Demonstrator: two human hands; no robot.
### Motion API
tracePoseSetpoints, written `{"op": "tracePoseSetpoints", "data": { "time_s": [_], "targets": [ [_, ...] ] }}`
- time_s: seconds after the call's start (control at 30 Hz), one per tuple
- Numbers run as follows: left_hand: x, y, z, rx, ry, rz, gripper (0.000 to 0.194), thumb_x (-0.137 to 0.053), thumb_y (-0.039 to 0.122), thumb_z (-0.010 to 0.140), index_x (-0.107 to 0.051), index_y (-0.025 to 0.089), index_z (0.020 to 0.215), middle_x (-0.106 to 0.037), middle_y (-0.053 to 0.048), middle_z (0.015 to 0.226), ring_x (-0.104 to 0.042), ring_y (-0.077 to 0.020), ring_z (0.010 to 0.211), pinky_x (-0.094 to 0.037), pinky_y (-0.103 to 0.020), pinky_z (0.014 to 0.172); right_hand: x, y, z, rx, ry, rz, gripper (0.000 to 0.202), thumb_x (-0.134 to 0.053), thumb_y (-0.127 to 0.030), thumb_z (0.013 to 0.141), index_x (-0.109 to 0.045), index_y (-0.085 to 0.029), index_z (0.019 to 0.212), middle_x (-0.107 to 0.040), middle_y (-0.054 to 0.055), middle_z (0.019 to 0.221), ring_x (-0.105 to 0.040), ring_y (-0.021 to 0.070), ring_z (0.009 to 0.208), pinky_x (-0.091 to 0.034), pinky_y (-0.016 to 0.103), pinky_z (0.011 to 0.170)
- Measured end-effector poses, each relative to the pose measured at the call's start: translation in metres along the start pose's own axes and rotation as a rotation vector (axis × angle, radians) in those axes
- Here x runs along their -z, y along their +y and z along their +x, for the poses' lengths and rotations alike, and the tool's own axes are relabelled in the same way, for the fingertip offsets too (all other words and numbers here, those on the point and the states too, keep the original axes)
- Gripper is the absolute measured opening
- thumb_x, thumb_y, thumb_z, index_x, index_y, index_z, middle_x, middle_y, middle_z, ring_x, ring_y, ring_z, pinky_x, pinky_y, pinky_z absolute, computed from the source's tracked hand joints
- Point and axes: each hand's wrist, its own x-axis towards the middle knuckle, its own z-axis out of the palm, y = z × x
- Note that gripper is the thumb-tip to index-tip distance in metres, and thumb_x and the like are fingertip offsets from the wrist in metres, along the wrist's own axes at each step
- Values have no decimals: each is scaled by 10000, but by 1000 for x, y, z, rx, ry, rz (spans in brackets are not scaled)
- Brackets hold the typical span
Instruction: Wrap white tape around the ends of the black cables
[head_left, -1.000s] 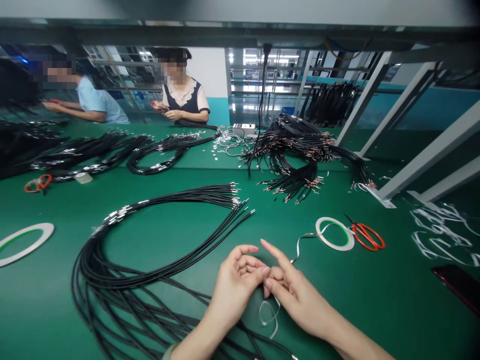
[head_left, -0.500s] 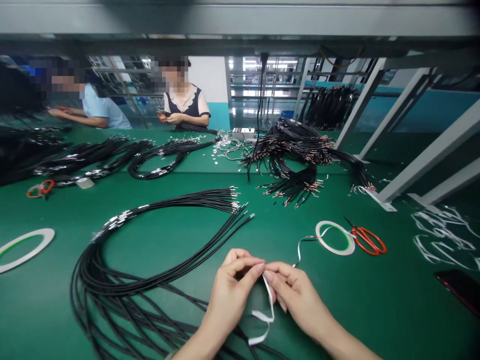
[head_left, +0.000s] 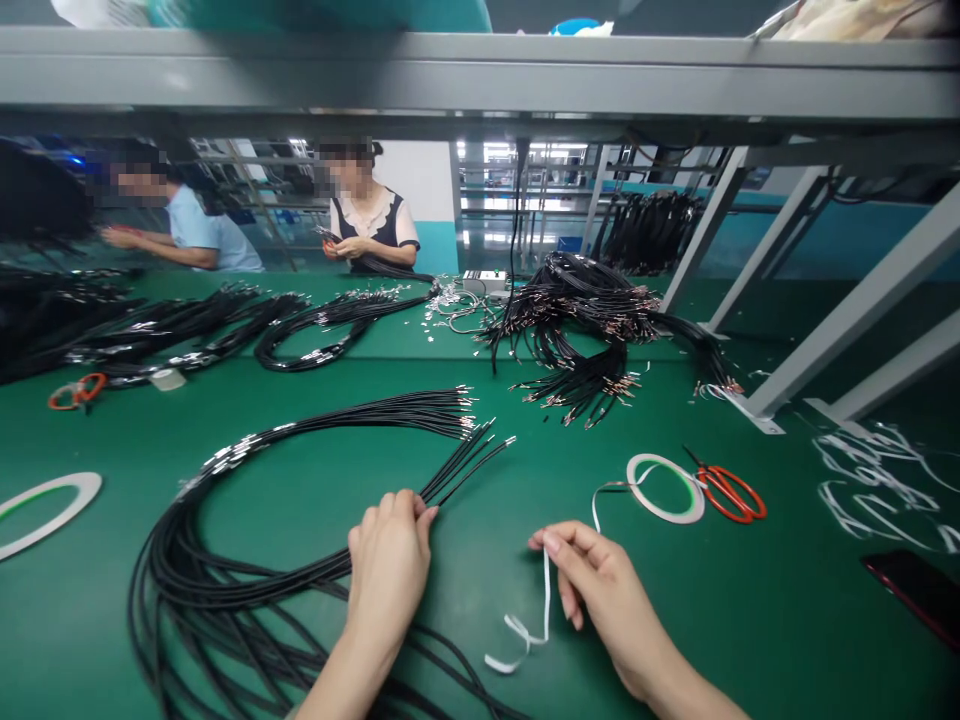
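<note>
My left hand [head_left: 388, 566] rests on a big looped bundle of black wires [head_left: 247, 560] on the green table [head_left: 525, 500], its fingers curled over strands near the loose ends. My right hand [head_left: 592, 580] pinches a thin white tape strip [head_left: 534, 625] between thumb and forefinger; the strip hangs down and curls on the table. A white tape ring [head_left: 666, 487] lies to the right of that hand, with a loose tail trailing toward it.
Red-handled scissors [head_left: 727, 490] lie beside the tape ring. A pile of black terminal wires [head_left: 592, 330] sits farther back. Another tape ring [head_left: 45, 505] lies at far left, a dark phone [head_left: 915, 585] at right. Two people work across the table.
My hands have parted. The left hand let go of the tape and moved left onto the wire bundle; the right hand still holds the strip. The view tilted up slightly.
</note>
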Motion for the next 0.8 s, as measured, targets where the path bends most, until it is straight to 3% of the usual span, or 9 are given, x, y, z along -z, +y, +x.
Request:
{"op": "tracePoseSetpoints", "data": {
  "time_s": [0.23,0.37,0.47,0.63,0.73,0.8],
  "targets": [
    [0,-2,6,-14,-30,-431,151,-357,298,908,-490,243,861,-623,-11,808,-621,-196,715,-414,-279,622,0,-4,1,4,66,25,374,-595,-515,795,-645,-144,811,-666,46,717,-321,43,378,-240,176,356],
    [-4,-4,8,-61,4,-490,33,-496,256,819,-509,228,829,-565,2,850,-560,-138,566,-424,-258,574,-1,-3,2,-16,52,25,366,-609,-508,786,-651,-147,823,-672,56,771,-317,41,380,-206,183,364],
    [-4,-4,6,-101,-54,-496,47,-580,254,759,-556,219,742,-535,6,839,-540,-126,557,-429,-250,571,-1,-1,2,-20,51,15,366,-621,-516,771,-661,-154,807,-672,49,745,-313,41,373,-187,191,376],
    [3,4,-3,-157,-182,-426,219,-610,456,759,-694,254,768,-530,-16,1034,-583,-126,594,-444,-278,597,-1,8,5,-2,49,-1,389,-654,-556,714,-680,-172,770,-656,35,670,-297,49,345,-154,216,377],
    [3,12,-7,-264,-152,-404,196,-614,413,778,-690,236,739,-545,-42,1089,-620,-188,751,-482,-323,678,-1,17,8,0,48,11,403,-666,-578,684,-684,-180,744,-567,-7,521,-255,50,324,-128,221,374],
    [-1,21,-10,-342,9,-385,132,-595,286,807,-674,216,727,-568,-80,1119,-539,-290,1048,-451,-430,860,-2,22,10,6,42,21,410,-664,-591,679,-685,-184,729,-455,-45,410,-238,58,317,-123,222,373]
  ]
}}
